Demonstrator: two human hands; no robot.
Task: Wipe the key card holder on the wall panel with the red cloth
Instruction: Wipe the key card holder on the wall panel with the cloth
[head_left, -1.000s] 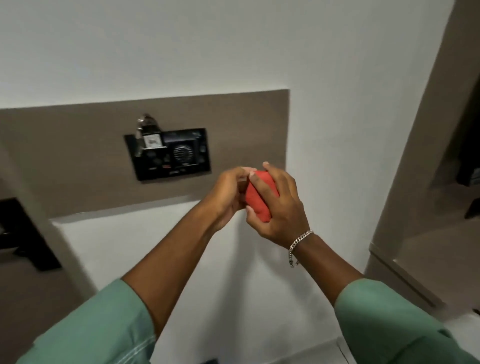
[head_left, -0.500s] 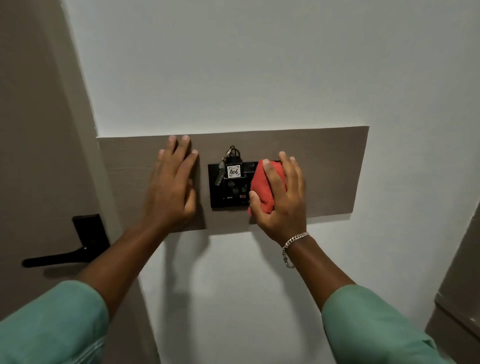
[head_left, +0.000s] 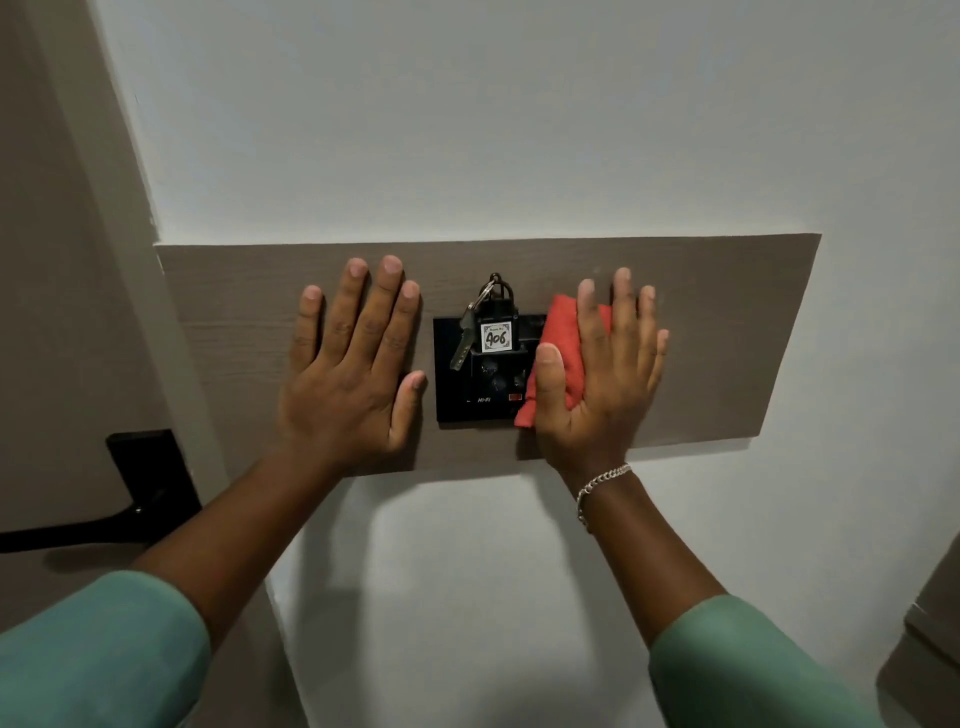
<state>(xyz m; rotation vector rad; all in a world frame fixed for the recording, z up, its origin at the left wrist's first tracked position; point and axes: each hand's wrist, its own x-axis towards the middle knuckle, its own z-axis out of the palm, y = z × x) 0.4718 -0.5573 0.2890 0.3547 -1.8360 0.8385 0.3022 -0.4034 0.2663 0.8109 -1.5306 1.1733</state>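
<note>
The black key card holder (head_left: 467, 387) is set in a grey-brown wall panel (head_left: 727, 332). A key tag marked 406 (head_left: 496, 336) with a key on a ring sits in its top slot. My right hand (head_left: 602, 374) presses the folded red cloth (head_left: 561, 343) flat against the holder's right side, which the cloth and hand cover. My left hand (head_left: 353, 364) lies flat on the panel just left of the holder, fingers spread, holding nothing.
A door with a black lever handle (head_left: 93, 525) stands at the left, close to my left forearm. White wall (head_left: 467, 130) surrounds the panel. A brown door frame edge (head_left: 930, 639) shows at the lower right.
Both hands left their joined grip on the cloth. My left hand went flat on the panel; my right pressed the cloth onto the holder and has slid slightly right and flattened.
</note>
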